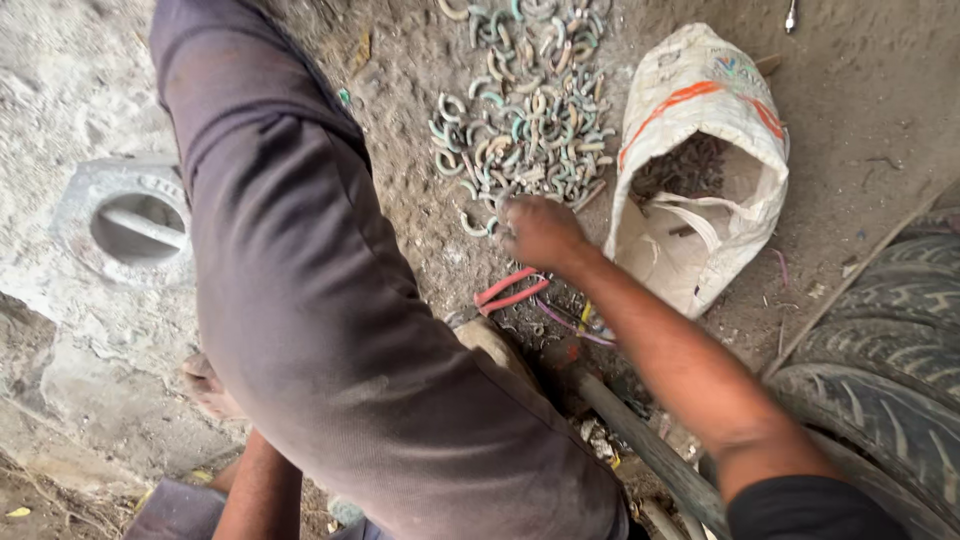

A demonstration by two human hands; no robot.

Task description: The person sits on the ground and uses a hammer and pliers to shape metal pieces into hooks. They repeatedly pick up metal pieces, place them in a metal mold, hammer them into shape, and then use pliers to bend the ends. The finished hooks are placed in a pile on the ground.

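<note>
R hand (pixel 540 232) was down on near edge of the pile of curved metal hooks (pixel 525 120) on dirt, fingers curled; couldn't tell if gripping any. L hand hidden behind trouser leg (pixel 320 300). Open white sack (pixel 700 160) just right of pile, tyre (pixel 890 370) far right.

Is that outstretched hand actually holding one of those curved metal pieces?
Cannot tell. The right hand rests knuckles-up at the near edge of the pile of curved metal pieces, its fingertips hidden.

One heap of curved metal hooks (pixel 525 120), too many to count; one white woven sack (pixel 700 170); two tyres (pixel 880 390); one red-handled pliers (pixel 510 292).
</note>
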